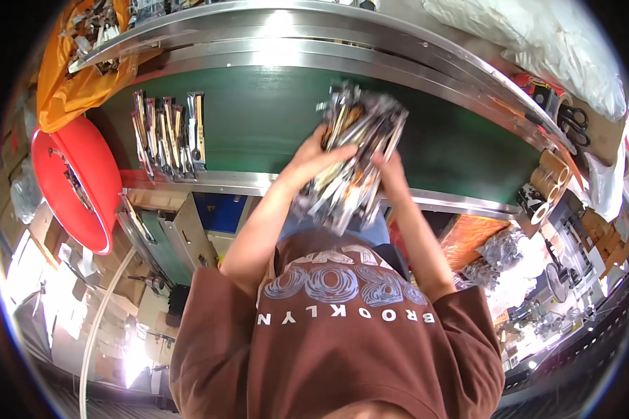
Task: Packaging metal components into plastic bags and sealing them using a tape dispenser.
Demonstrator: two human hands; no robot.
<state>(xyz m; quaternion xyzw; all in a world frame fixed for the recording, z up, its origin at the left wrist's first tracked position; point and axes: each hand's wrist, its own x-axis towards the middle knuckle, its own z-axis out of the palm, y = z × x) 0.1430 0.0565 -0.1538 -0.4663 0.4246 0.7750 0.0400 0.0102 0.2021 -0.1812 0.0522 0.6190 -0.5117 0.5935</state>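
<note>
Both my hands grip one thick, blurred bundle of clear-wrapped packets (pixel 353 157) above the near edge of the green conveyor belt (pixel 258 119). My left hand (pixel 314 159) holds the bundle's left side with fingers spread over it. On the bundle's right side my right hand (pixel 393 171) clasps it. A row of several similar packets (pixel 169 133) lies on the belt to the left, apart from my hands.
A red tub (pixel 84 181) and an orange bag (pixel 73 84) sit at the left. Metal rails (pixel 293 31) border the belt's far side. Scissors (pixel 573 122), tape rolls (pixel 545 188) and white plastic bags (pixel 538 35) lie at the right; boxes stand on the floor below.
</note>
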